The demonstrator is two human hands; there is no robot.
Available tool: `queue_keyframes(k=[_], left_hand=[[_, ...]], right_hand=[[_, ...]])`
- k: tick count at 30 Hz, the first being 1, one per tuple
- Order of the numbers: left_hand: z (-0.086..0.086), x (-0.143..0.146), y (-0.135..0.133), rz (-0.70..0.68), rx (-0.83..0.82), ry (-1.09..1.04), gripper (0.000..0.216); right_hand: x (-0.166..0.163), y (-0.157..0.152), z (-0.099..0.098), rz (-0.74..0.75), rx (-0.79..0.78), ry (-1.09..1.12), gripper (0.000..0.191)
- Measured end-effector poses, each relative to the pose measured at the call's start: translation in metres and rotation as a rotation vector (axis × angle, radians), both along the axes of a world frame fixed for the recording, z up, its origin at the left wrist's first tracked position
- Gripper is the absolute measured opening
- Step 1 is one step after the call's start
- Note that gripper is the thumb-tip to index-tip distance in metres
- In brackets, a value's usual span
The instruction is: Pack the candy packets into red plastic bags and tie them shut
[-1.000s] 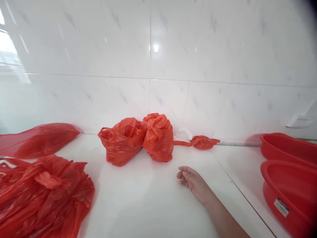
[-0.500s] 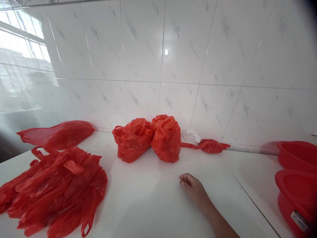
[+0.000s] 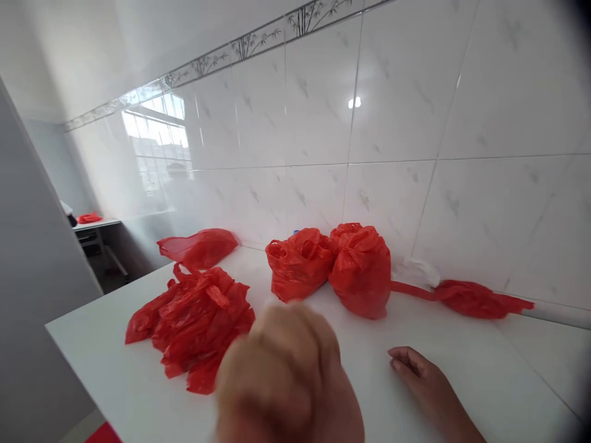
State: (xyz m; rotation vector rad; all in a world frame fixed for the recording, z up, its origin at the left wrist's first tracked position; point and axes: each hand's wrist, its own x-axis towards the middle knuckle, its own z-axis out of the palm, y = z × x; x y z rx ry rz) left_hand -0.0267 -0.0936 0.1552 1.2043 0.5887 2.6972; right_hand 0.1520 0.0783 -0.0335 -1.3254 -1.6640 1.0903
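- Head view: a white countertop is seen running along a glossy white tiled wall, with red bags scattered pretty much all over it.
- The left hand is held up right in front of the lens, huge and badly blurred. How far it's open can't be told, and nothing can be made out in it.
- A heap of loose crumpled red plastic bags is spread on the left half of the countertop, closest to that hand. Its lower right edge is blocked from sight by the blur.
- The right hand is rested on the countertop at lower right, fingers loosely curled under. Nothing is gripped, and only bare counter is touched.
- Against the wall, a stuffed open-topped red plastic bag and a knotted bulging red plastic bag are parked touching each other. The knotted one is nearest the right hand, but clearly apart from it.
- A twisted red plastic bag with a long tail is laid along the foot of the wall, its tail reaching the knotted bag. A crumpled white scrap is tucked just behind the tail.
- A flat red plastic bag is propped at the wall behind the heap.
- Far left, a small table is seen with something red on it, too small to tell.
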Motion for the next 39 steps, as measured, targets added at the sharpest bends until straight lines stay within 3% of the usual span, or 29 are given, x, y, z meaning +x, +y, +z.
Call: queue_keyframes(k=[2, 3, 5, 9, 12, 15, 19, 24, 27, 31, 35, 39], left_hand=[[0.015, 0.005, 0.037, 0.080, 0.029, -0.109, 0.015], [0.017, 0.007, 0.058, 0.123, -0.039, -0.124, 0.010], [0.007, 0.008, 0.101, 0.158, -0.260, -0.077, 0.024], [-0.051, 0.002, 0.172, 0.124, -0.738, -0.025, 0.060], [-0.096, -0.002, 0.205, 0.166, -0.987, 0.037, 0.075], [-0.125, 0.001, 0.226, 0.140, -0.997, 0.105, 0.076], [-0.143, 0.005, 0.243, 0.085, -0.895, 0.151, 0.066], [-0.144, 0.004, 0.248, 0.073, -0.835, 0.213, 0.043], [-0.133, 0.003, 0.243, 0.079, -0.784, 0.269, 0.031], [-0.111, 0.001, 0.230, 0.124, -0.741, 0.381, 0.023], [-0.095, -0.003, 0.214, 0.338, -0.673, 0.769, 0.036], [-0.096, -0.003, 0.200, 0.443, -0.670, 1.119, 0.060]], right_hand=[[-0.001, 0.000, 0.002, 0.006, 0.011, 0.037, 0.026], [-0.001, -0.001, 0.003, 0.007, 0.013, 0.056, 0.025], [-0.001, -0.002, 0.008, 0.012, 0.003, 0.098, 0.021], [0.000, -0.003, 0.017, 0.011, -0.035, 0.186, 0.020], [-0.001, -0.002, 0.020, 0.005, -0.061, 0.236, 0.020], [-0.003, 0.000, 0.020, 0.005, -0.057, 0.276, 0.018], [-0.002, 0.003, 0.019, -0.001, -0.035, 0.313, 0.018], [0.001, 0.008, 0.017, -0.129, 0.026, 0.316, 0.019], [0.006, 0.013, 0.015, -0.285, 0.064, 0.300, 0.026], [0.014, 0.016, 0.016, -0.553, 0.158, 0.277, 0.052], [0.019, 0.015, 0.022, -0.693, 0.331, 0.230, 0.069], [0.018, 0.013, 0.025, -0.669, 0.444, 0.173, 0.077]])
